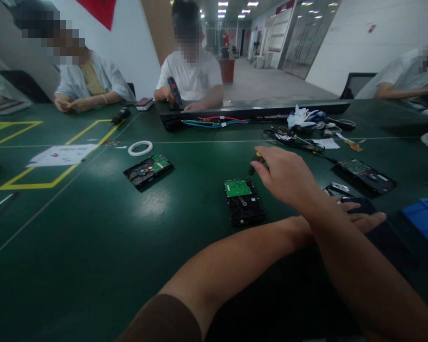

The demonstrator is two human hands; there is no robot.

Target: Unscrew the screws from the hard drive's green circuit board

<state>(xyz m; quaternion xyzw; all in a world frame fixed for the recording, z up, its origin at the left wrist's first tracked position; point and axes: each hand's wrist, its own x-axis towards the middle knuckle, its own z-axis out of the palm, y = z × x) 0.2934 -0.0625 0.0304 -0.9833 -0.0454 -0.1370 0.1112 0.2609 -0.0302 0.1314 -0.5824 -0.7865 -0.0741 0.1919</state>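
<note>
My right hand (287,175) is closed around a screwdriver (256,164) with a dark and yellow handle. Its tip meets the upper right corner of the green circuit board on a black hard drive (246,206), which lies board side up. Crossing beneath my right forearm, my left arm reaches to the right. There my left hand (365,218) lies with fingers spread over a dark flat object (369,205) whose kind I cannot make out. Part of that hand is hidden behind my right arm.
Another hard drive (150,170) lies to the left, a third drive (365,175) to the right. A roll of white tape (140,148), gloves (305,118), cables and a blue bin (426,221) are around. Across the table a person (192,78) holds a power screwdriver (174,91).
</note>
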